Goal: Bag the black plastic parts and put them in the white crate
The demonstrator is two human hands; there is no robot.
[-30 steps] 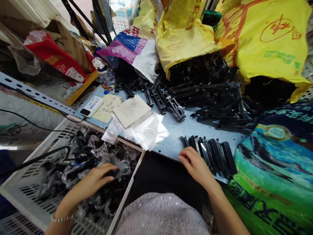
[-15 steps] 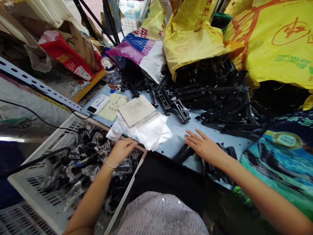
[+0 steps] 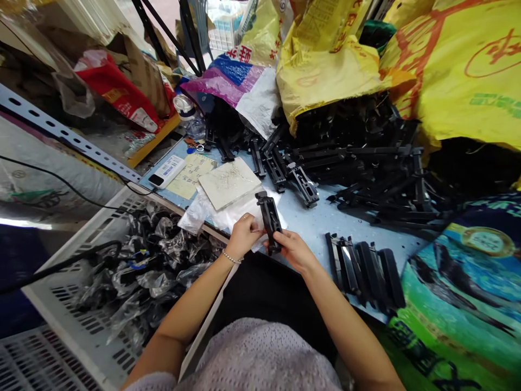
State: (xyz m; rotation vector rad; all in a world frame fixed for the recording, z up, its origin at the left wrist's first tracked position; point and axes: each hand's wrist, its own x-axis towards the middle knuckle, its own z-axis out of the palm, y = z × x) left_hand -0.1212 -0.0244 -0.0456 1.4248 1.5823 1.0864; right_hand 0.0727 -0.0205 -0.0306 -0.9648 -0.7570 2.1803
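A long black slotted plastic bracket (image 3: 267, 212) stands tilted in front of me, over the table's front edge. My right hand (image 3: 296, 250) grips its lower end between thumb and fingers. From the other side my left hand (image 3: 245, 234) meets the bracket with closed fingers; its fingertips are partly hidden. Just behind lie a pale square tile (image 3: 228, 183) with tiny thin pieces on it and white plastic sheets (image 3: 220, 218). To the right, several similar black brackets (image 3: 368, 266) lie side by side in a row.
A white crate (image 3: 44, 282) holds many bagged black parts at the left. Loose black brackets (image 3: 378, 179) spill from yellow sacks (image 3: 334, 76) at the back. A white phone-like device (image 3: 167, 171) and yellow note (image 3: 191, 176) lie back left. A blue-green sack (image 3: 468, 282) stands right.
Both hands have moved inward and come together. My right hand has taken up a black bracket; my left hand has left the crate's edge and now meets it.
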